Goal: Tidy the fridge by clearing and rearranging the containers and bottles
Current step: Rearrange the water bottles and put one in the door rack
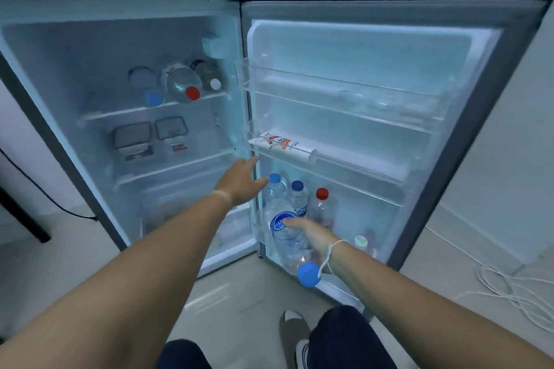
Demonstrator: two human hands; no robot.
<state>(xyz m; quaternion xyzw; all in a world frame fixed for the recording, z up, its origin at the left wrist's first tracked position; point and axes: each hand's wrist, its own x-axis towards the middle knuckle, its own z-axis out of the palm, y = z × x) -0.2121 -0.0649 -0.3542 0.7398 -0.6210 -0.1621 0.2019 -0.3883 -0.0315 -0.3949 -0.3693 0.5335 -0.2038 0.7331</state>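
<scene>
The fridge stands open with its door (467,135) swung right. My right hand (311,235) grips a large clear water bottle (289,244) with a blue cap, tilted cap-down over the door's bottom bin. My left hand (241,181) is open, its fingers reaching toward a light-blue-capped bottle (275,186) in that bin. Beside it stand a dark-blue-capped bottle (297,193) and a red-capped bottle (321,204). On the top inner shelf lie three bottles, among them a red-capped one (183,85). Two lidded containers (132,136) sit on the middle shelf.
A white printed tube (284,145) lies in the door's middle bin. A small green-capped bottle (361,241) stands at the bottom bin's right. White cables (509,287) coil on the floor to the right; a black cable (60,207) runs left. My knees and feet are below.
</scene>
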